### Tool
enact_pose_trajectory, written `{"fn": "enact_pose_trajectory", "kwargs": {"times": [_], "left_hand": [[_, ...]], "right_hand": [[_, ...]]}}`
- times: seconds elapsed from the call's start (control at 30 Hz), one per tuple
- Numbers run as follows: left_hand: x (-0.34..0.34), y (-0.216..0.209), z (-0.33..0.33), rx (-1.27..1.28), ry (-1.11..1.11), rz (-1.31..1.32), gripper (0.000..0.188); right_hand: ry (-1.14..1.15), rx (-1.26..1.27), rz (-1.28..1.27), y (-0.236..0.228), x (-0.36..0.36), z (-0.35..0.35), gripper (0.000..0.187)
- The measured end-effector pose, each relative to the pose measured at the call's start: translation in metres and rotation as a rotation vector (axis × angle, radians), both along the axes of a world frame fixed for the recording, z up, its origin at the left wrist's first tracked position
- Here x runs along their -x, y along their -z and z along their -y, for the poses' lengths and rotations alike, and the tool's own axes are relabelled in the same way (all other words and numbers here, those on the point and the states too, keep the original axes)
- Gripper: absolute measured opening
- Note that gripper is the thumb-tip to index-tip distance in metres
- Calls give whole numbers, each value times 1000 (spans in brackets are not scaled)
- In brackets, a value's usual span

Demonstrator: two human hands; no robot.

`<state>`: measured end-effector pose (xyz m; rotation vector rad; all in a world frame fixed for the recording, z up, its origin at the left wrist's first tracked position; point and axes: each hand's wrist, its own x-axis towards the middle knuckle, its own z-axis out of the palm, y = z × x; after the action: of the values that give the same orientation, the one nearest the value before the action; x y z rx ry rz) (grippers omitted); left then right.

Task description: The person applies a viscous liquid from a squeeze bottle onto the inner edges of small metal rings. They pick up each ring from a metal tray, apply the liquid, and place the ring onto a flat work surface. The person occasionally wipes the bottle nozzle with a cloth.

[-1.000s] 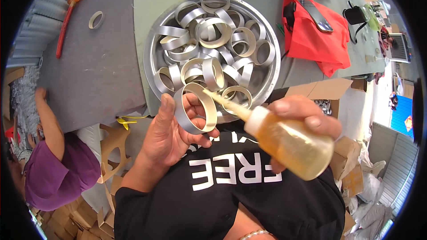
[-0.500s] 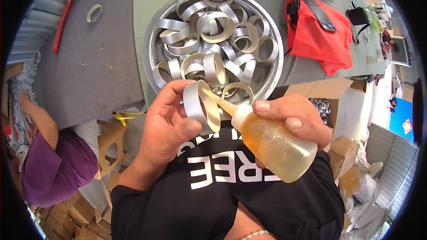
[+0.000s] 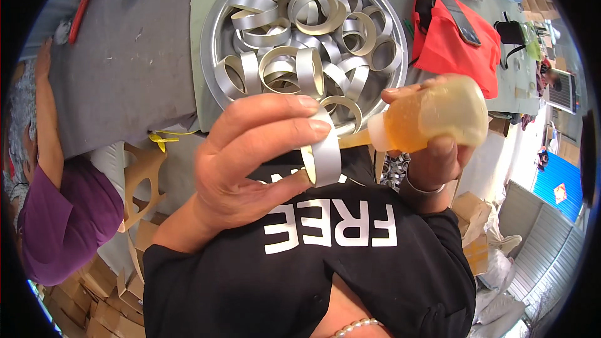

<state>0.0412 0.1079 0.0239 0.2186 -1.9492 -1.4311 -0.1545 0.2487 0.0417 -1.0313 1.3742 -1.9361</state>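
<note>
- We see a silver ring [image 3: 327, 153], cream inside, on edge mid-view.
- Between two and three o'clock from it, we see a clear bottle [image 3: 432, 116] of amber liquid [image 3: 400, 120], tipped sideways, spout [image 3: 355, 139] toward the ring.

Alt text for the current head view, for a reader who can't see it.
The left hand pinches a silver ring while the right hand holds a squeeze bottle of amber liquid, its nozzle pointed at the ring. Beyond them, a round metal tray holds a heap of similar rings; to its right, a smartphone lies on a red bag.
</note>
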Motion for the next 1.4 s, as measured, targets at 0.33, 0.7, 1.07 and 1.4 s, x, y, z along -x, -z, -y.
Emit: {"fn": "enact_pose_trajectory", "kwargs": {"times": [0.33,0.7,1.07,1.4], "left_hand": [[-7,7,9,289,-180,41,54],[38,19,114,196,-580,537,58],[53,29,126,184,-322,412,20],[-59,78,114,310,-809,528,17]], "right_hand": [[-27,-214,835,23,16,19,47],[75,19,812,45,37,19,43],[103,136,818,43,47,10,42],[51,218,813,45,33,11,49]]}}
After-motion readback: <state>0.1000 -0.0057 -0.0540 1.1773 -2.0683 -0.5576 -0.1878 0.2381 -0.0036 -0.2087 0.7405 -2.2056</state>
